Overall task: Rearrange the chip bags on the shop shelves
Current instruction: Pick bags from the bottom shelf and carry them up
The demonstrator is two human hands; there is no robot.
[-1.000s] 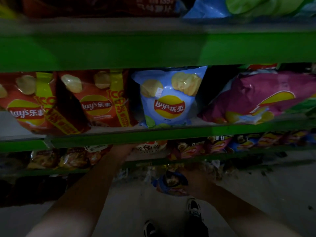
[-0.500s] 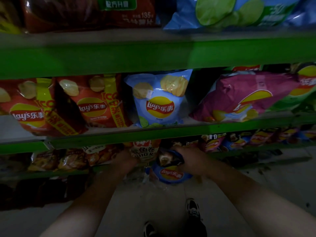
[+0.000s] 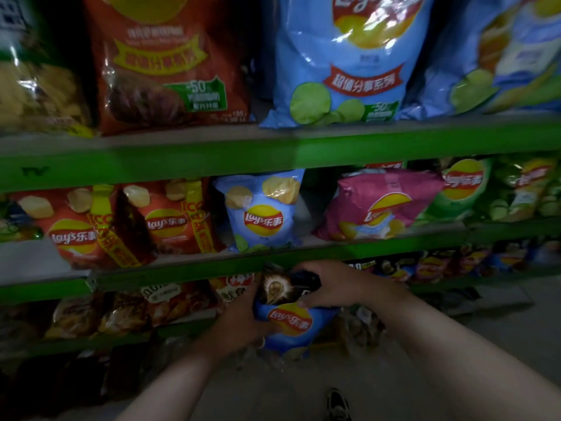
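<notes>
Both hands clasped on a dark blue chip bag (image 3: 291, 320), held in front of the lower shelf edge.

Left hand (image 3: 239, 320) wrapped round the bag's left side, fingers curled against it; right hand (image 3: 337, 284) gripping the bag's dark top corner from the right. Bag upright, tilted slightly, logo facing out, just below the green middle shelf (image 3: 273, 262). On that shelf directly above: a light blue bag (image 3: 261, 214) standing upright, two red bags (image 3: 136, 223) to its left, a magenta bag (image 3: 379, 205) lying tilted to its right, green bags (image 3: 467, 189) beyond. Up on the top shelf (image 3: 273, 150): a large red bag (image 3: 170, 62) beside a large light blue bag (image 3: 349, 59). Down at the frame's bottom edge: a shoe (image 3: 338, 404) on the floor.
</notes>
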